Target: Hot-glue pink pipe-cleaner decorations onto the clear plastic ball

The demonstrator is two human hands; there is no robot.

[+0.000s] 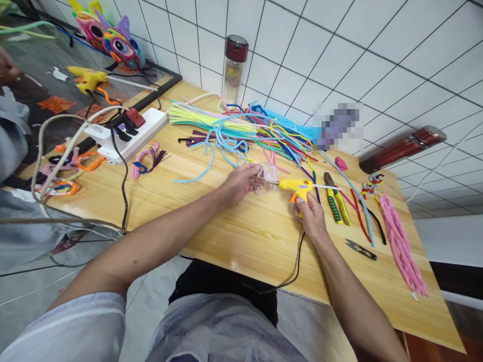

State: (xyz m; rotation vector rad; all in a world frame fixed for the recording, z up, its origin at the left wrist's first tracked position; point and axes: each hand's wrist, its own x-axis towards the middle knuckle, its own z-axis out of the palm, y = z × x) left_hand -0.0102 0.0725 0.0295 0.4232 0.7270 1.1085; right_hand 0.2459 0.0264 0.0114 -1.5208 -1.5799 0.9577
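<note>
My right hand [312, 213] is wrapped round the handle of a yellow glue gun [296, 186] with an orange trigger. A white glue stick [326, 187] sticks out of its back end, and its metal nozzle points left. My left hand [243, 183] grips a clear, crinkled plastic-looking piece [268, 173]; its exact kind I cannot make out. The nozzle meets or nearly meets this clear piece. From the gun a black cord [301, 254] runs down over the table's front edge.
Bundles of coloured pipe cleaners [215, 120] lie at the back, near a glass bottle [234, 73]. Pliers [336, 198], thread snips [361, 249] and a pink twisted bundle [402, 244] are on the right. A power strip [134, 136] and another glue gun [87, 78] stand left, beside another person's hand [7, 68].
</note>
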